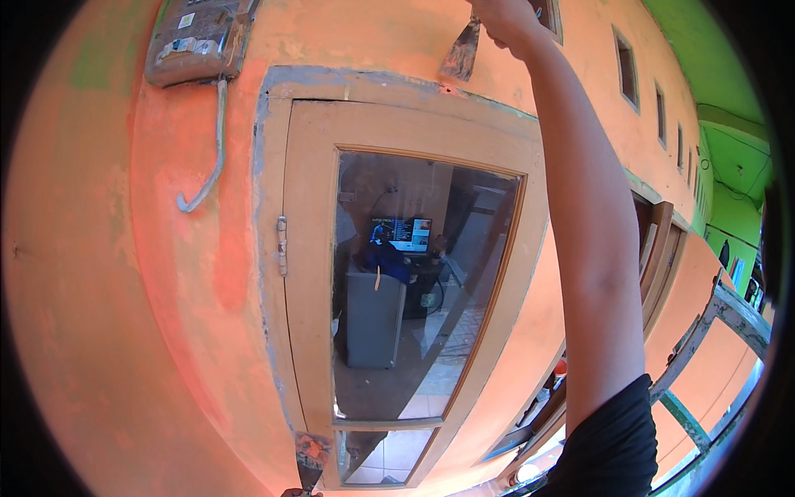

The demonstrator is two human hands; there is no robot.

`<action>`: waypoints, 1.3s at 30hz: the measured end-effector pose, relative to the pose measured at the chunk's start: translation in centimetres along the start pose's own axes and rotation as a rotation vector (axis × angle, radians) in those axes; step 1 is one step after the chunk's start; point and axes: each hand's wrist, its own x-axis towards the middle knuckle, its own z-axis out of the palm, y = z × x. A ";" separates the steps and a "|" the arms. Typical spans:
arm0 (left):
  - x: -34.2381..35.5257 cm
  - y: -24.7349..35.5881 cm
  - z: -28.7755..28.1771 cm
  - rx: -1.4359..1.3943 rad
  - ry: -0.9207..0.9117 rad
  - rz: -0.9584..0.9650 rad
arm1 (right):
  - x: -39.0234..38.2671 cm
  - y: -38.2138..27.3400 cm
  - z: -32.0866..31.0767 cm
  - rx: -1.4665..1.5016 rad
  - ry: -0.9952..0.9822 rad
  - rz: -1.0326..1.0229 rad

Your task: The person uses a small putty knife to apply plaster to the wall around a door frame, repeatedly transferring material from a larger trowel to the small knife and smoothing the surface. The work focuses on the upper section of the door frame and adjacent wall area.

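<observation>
My right arm reaches up across the view, and my right hand (507,23), cut off by the upper edge, grips a putty knife (462,54). Its stained blade points down against or close to the orange wall, just above the wooden door frame (364,86); whether it touches, I cannot tell. At the lower edge my left hand (300,493) shows only in small part, closed round the handle of a second putty knife (313,454). Orange paste sits on that blade, which is held upright in front of the lower left of the wooden door (310,331).
An electric meter box (199,41) with a grey pipe (217,141) hangs on the wall at upper left. The door's glass pane (373,398) shows a screen and a grey chair. Small windows (627,68) line the wall; a worn metal frame (683,364) stands at right.
</observation>
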 end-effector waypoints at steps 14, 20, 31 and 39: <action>0.0 0.2 -0.1 -0.006 -0.007 -0.013 | 0.4 2.0 1.4 -0.194 -0.074 -0.179; 0.0 0.4 0.1 -0.025 -0.019 -0.029 | -1.0 1.3 0.7 0.029 0.044 -0.016; 0.1 0.4 -0.4 -0.001 -0.024 -0.025 | 0.7 2.5 0.5 -0.053 0.323 -0.170; 1.6 1.2 0.0 0.119 0.007 0.076 | -16.6 -1.8 -3.0 0.826 0.037 0.191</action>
